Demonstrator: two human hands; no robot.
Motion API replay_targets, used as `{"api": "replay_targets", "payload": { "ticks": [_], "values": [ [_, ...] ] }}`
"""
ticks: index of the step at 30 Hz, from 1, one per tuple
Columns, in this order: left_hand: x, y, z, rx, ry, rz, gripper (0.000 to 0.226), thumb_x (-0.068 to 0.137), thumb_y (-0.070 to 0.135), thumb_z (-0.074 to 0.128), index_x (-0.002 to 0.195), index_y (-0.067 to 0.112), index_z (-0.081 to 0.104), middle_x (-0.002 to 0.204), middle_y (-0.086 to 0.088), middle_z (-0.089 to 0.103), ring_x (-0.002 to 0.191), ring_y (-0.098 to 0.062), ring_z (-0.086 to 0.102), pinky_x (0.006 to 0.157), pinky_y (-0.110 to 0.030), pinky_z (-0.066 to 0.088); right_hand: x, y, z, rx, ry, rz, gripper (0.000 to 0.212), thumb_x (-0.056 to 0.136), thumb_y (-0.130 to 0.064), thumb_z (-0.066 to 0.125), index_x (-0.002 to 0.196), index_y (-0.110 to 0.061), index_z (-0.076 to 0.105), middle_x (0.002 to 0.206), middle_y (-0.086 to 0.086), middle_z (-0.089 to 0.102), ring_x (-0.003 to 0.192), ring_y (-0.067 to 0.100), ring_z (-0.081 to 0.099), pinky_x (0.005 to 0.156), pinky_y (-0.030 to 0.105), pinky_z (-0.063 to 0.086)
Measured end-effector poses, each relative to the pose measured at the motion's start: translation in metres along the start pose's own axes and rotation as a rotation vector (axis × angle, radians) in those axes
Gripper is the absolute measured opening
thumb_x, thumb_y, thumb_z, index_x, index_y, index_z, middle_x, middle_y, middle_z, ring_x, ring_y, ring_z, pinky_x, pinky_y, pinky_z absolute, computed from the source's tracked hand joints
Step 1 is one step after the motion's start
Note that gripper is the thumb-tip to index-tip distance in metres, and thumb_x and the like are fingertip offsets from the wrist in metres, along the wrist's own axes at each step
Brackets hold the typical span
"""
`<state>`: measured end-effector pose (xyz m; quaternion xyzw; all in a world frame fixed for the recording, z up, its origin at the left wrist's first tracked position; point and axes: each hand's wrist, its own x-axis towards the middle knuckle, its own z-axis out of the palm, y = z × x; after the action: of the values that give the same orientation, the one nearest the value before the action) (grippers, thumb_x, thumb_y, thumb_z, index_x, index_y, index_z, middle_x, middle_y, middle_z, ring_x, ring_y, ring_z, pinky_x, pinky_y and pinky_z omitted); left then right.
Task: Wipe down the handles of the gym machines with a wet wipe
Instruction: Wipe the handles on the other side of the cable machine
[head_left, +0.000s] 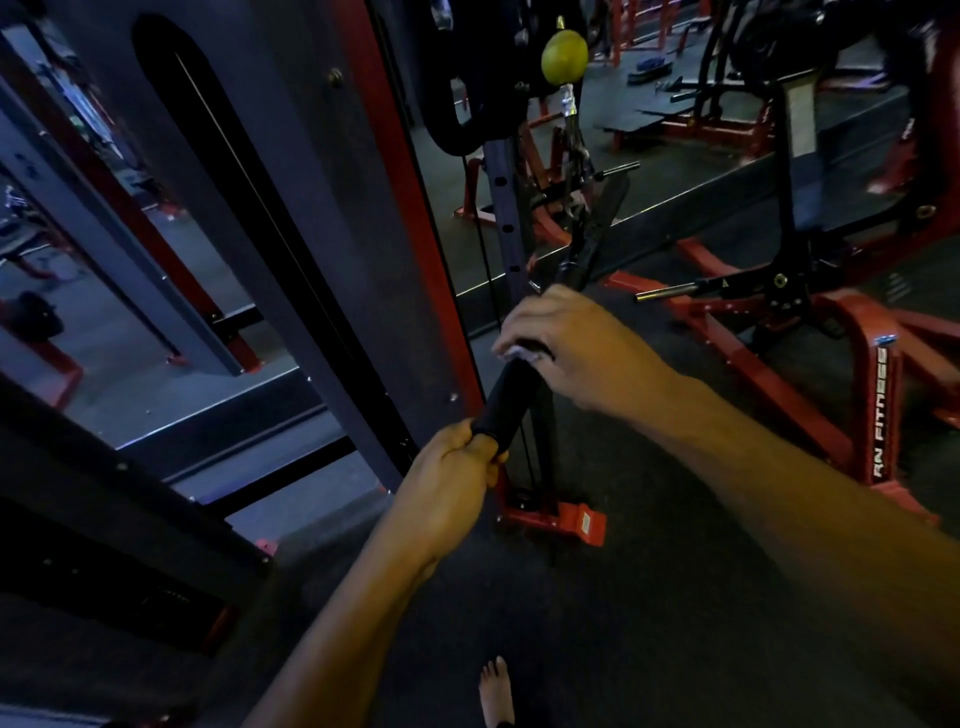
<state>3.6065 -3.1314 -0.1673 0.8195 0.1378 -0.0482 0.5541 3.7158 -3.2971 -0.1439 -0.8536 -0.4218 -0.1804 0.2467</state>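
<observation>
A black bar handle (511, 397) hangs from a cable under a yellow-green stopper ball (564, 56) on the cable machine. My left hand (451, 480) grips the bar's lower end. My right hand (569, 348) is wrapped round the bar higher up, with a white wet wipe (522, 353) pressed between its fingers and the grip. The bar's far grip (605, 218) slants up past my right hand.
The machine's dark tower with red edging (332, 249) stands to the left, its red foot (561, 519) just below my hands. A red plate-loaded machine (878, 374) stands at the right. My bare foot (497, 691) is on the dark rubber floor.
</observation>
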Motion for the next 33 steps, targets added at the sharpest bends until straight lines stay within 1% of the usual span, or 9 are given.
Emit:
{"api": "replay_targets", "payload": {
  "ticks": [4, 7, 10, 15, 18, 21, 25, 30, 33],
  "values": [
    [-0.008, -0.002, -0.002, 0.123, 0.000, 0.040, 0.030, 0.108, 0.018, 0.044, 0.084, 0.022, 0.060, 0.070, 0.003, 0.053, 0.059, -0.008, 0.048, 0.062, -0.032, 0.038, -0.006, 0.022, -0.012, -0.044, -0.034, 0.080, 0.021, 0.088, -0.009, 0.066, 0.105, -0.015, 0.075, 0.108, 0.001, 0.069, 0.100, 0.017, 0.058, 0.087, 0.016, 0.032],
    [-0.009, -0.001, -0.004, 0.296, 0.022, 0.105, 0.028, 0.109, 0.024, 0.042, 0.086, 0.028, 0.057, 0.079, 0.002, 0.059, 0.071, -0.016, 0.056, 0.073, -0.044, 0.049, 0.007, 0.022, -0.003, -0.030, 0.036, 0.156, 0.019, 0.091, -0.006, 0.068, 0.106, -0.015, 0.075, 0.110, 0.001, 0.069, 0.106, 0.015, 0.058, 0.091, 0.015, 0.030],
    [-0.007, -0.001, -0.010, 0.348, -0.010, 0.134, 0.021, 0.109, 0.025, 0.043, 0.093, 0.027, 0.057, 0.092, -0.004, 0.066, 0.089, -0.026, 0.064, 0.088, -0.051, 0.052, 0.000, -0.012, 0.011, -0.002, -0.008, -0.032, 0.015, 0.086, -0.006, 0.074, 0.098, -0.013, 0.076, 0.102, 0.003, 0.070, 0.090, 0.018, 0.055, 0.080, 0.017, 0.033],
    [-0.001, -0.010, -0.014, 0.229, 0.020, 0.243, 0.024, 0.106, 0.013, 0.049, 0.106, 0.035, 0.059, 0.083, 0.002, 0.062, 0.064, -0.009, 0.059, 0.061, -0.035, 0.050, -0.004, 0.020, 0.006, 0.020, 0.053, 0.037, 0.027, 0.082, 0.003, 0.073, 0.103, -0.012, 0.076, 0.103, 0.003, 0.070, 0.091, 0.022, 0.058, 0.084, 0.036, 0.049],
    [-0.002, -0.019, -0.014, 0.028, -0.002, 0.246, 0.057, 0.105, 0.002, 0.049, 0.133, 0.050, 0.047, 0.105, 0.002, 0.065, 0.082, -0.015, 0.069, 0.066, -0.034, 0.060, 0.000, 0.026, 0.013, 0.046, 0.131, 0.139, 0.026, 0.081, 0.006, 0.071, 0.101, -0.010, 0.076, 0.102, 0.005, 0.069, 0.093, 0.023, 0.060, 0.085, 0.043, 0.050],
    [-0.006, -0.020, -0.016, -0.169, -0.024, 0.213, 0.048, 0.106, 0.002, 0.044, 0.127, 0.043, 0.056, 0.110, -0.001, 0.068, 0.087, -0.016, 0.069, 0.070, -0.041, 0.063, -0.008, -0.004, 0.031, 0.059, 0.140, 0.073, 0.022, 0.083, 0.002, 0.073, 0.102, -0.009, 0.075, 0.102, 0.004, 0.067, 0.092, 0.023, 0.058, 0.086, 0.035, 0.049],
    [0.002, -0.015, -0.024, -0.209, 0.049, 0.207, 0.015, 0.103, 0.023, 0.060, 0.112, 0.022, 0.073, 0.077, 0.003, 0.070, 0.067, -0.012, 0.068, 0.062, -0.031, 0.061, -0.011, -0.023, 0.035, 0.037, 0.035, -0.053, 0.026, 0.082, -0.002, 0.075, 0.107, -0.010, 0.074, 0.104, 0.002, 0.066, 0.094, 0.019, 0.055, 0.087, 0.015, 0.036],
    [0.016, -0.017, -0.043, -0.099, 0.097, 0.275, 0.005, 0.092, 0.028, 0.077, 0.096, 0.031, 0.076, 0.070, 0.003, 0.072, 0.067, -0.016, 0.072, 0.071, -0.042, 0.064, 0.014, 0.016, 0.022, -0.108, 0.138, 0.104, 0.024, 0.081, 0.003, 0.074, 0.101, -0.010, 0.076, 0.098, 0.006, 0.069, 0.089, 0.027, 0.061, 0.085, 0.022, 0.042],
    [0.026, -0.023, -0.050, -0.026, 0.123, 0.327, 0.009, 0.089, 0.036, 0.080, 0.091, 0.039, 0.072, 0.075, 0.007, 0.075, 0.064, -0.013, 0.073, 0.070, -0.044, 0.064, 0.026, -0.013, 0.029, -0.111, 0.123, 0.121, 0.023, 0.082, 0.001, 0.075, 0.102, -0.010, 0.075, 0.102, 0.004, 0.069, 0.093, 0.024, 0.060, 0.084, 0.029, 0.046]
  ]
}}
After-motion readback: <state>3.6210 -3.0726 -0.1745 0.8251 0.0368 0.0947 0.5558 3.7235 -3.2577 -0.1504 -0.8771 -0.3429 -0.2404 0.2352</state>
